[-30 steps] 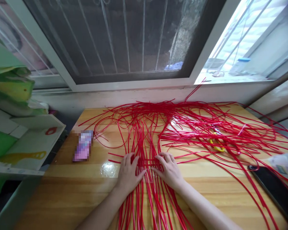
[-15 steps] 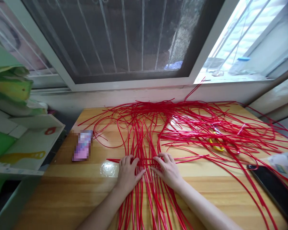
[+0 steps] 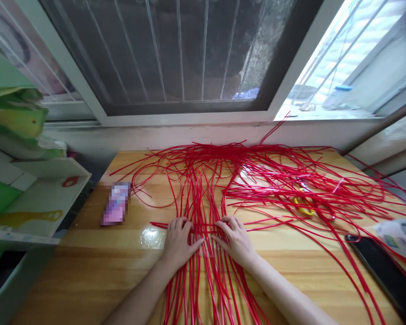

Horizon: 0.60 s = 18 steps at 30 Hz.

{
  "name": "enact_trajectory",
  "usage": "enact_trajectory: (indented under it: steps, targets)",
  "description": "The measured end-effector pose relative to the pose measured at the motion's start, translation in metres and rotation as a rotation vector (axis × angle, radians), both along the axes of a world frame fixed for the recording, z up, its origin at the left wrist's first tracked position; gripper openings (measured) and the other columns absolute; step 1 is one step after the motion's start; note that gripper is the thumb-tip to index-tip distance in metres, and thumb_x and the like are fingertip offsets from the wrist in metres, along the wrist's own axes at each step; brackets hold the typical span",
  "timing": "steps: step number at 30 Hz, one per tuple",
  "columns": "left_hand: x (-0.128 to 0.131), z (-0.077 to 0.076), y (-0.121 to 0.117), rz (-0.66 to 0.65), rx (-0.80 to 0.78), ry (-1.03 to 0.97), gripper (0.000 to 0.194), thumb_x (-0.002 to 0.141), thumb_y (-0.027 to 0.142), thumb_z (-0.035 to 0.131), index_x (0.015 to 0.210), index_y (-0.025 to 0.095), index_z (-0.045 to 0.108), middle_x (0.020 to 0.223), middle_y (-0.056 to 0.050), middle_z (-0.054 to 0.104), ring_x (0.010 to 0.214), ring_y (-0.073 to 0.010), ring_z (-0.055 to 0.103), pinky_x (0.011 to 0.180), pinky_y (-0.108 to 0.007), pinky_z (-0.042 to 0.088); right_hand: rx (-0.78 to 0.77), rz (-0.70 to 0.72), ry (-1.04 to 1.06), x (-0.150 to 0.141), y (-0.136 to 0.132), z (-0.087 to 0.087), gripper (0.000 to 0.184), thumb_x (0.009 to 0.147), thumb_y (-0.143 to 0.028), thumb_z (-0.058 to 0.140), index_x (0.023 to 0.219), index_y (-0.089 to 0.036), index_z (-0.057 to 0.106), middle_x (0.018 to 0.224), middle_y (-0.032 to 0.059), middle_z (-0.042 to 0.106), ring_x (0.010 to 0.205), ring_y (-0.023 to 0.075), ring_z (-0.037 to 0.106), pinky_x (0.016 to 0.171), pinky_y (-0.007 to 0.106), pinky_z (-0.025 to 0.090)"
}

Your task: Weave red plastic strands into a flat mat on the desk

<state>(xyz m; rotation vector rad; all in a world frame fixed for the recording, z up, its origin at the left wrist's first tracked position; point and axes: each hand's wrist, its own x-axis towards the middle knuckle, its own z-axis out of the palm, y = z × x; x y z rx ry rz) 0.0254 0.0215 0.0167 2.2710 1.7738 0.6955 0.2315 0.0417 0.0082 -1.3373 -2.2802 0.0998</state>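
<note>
Many long red plastic strands (image 3: 191,280) run lengthwise down the middle of the wooden table, with a few crosswise strands (image 3: 270,223) passing through them. My left hand (image 3: 178,241) rests on the left side of this crossing, fingers bent lightly over the strands and thumb stretched inward. On the right side lies my right hand (image 3: 235,239), its fingers and thumb spread over the strands. Between the two thumbs, a piece of clear tape (image 3: 205,249) seems to lie across the strands. What is under the fingertips is hidden.
A loose red pile (image 3: 219,153) covers the table's back. Yellow-handled scissors (image 3: 302,206) lie among strands at right. Nearby are a black phone (image 3: 385,275) and a white plastic package (image 3: 401,237). At left are a clear round piece (image 3: 151,237) and a pixelated pink-purple item (image 3: 116,204).
The view has shifted slightly. Both hands stay at the same crossing of strands, with only a small shift in the left hand's fingers.
</note>
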Motion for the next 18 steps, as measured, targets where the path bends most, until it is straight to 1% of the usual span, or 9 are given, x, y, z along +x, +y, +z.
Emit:
enact_trajectory:
  steps: [5, 7, 11, 14, 16, 18]
  targets:
    - [-0.005, 0.003, 0.002, -0.030, -0.008, -0.061, 0.031, 0.068, 0.044, 0.059, 0.086, 0.020, 0.054, 0.097, -0.005, 0.049, 0.096, -0.0219, 0.046, 0.083, -0.040, 0.041, -0.008, 0.002, -0.005, 0.000, 0.000, 0.000, 0.027, 0.078, -0.039, 0.054, 0.097, -0.020, 0.058, 0.098, 0.0092, 0.052, 0.094, 0.0217, 0.047, 0.082, 0.036, 0.042]
    - [-0.007, 0.003, 0.003, -0.042, -0.010, -0.106, 0.027, 0.068, 0.040, 0.060, 0.086, 0.020, 0.054, 0.097, -0.005, 0.050, 0.095, -0.0217, 0.048, 0.083, -0.040, 0.042, -0.003, 0.001, -0.007, 0.000, 0.000, 0.000, 0.027, 0.077, -0.038, 0.054, 0.097, -0.021, 0.058, 0.098, 0.0089, 0.052, 0.094, 0.0215, 0.048, 0.082, 0.036, 0.042]
    - [-0.015, 0.002, 0.007, -0.046, -0.034, -0.259, 0.016, 0.074, 0.027, 0.052, 0.089, 0.020, 0.052, 0.092, -0.005, 0.054, 0.089, -0.0198, 0.051, 0.081, -0.040, 0.044, -0.002, 0.004, 0.000, 0.000, 0.000, 0.001, 0.027, 0.077, -0.039, 0.055, 0.097, -0.021, 0.058, 0.098, 0.0090, 0.052, 0.093, 0.0218, 0.048, 0.081, 0.037, 0.043]
    - [-0.021, -0.001, 0.009, 0.012, -0.004, -0.352, 0.016, 0.077, 0.022, 0.046, 0.092, 0.019, 0.050, 0.090, -0.005, 0.055, 0.086, -0.0177, 0.053, 0.078, -0.036, 0.046, -0.014, 0.013, 0.012, 0.001, 0.000, 0.000, 0.026, 0.078, -0.038, 0.054, 0.098, -0.021, 0.057, 0.097, 0.0089, 0.052, 0.093, 0.0216, 0.048, 0.081, 0.037, 0.043]
    - [-0.023, -0.002, 0.010, 0.034, 0.053, -0.327, 0.016, 0.078, 0.021, 0.045, 0.093, 0.019, 0.051, 0.091, -0.005, 0.056, 0.088, -0.0176, 0.052, 0.080, -0.035, 0.046, -0.025, 0.015, 0.018, 0.001, 0.000, -0.001, 0.024, 0.079, -0.036, 0.052, 0.098, -0.021, 0.057, 0.097, 0.0087, 0.052, 0.093, 0.0211, 0.047, 0.081, 0.036, 0.043]
    - [-0.023, -0.002, 0.009, 0.017, 0.087, -0.238, 0.015, 0.078, 0.022, 0.045, 0.091, 0.020, 0.053, 0.091, -0.005, 0.056, 0.089, -0.0183, 0.051, 0.082, -0.037, 0.044, -0.033, 0.014, 0.018, 0.000, 0.000, -0.001, 0.022, 0.080, -0.033, 0.052, 0.098, -0.021, 0.057, 0.098, 0.0087, 0.052, 0.094, 0.0212, 0.047, 0.082, 0.036, 0.042]
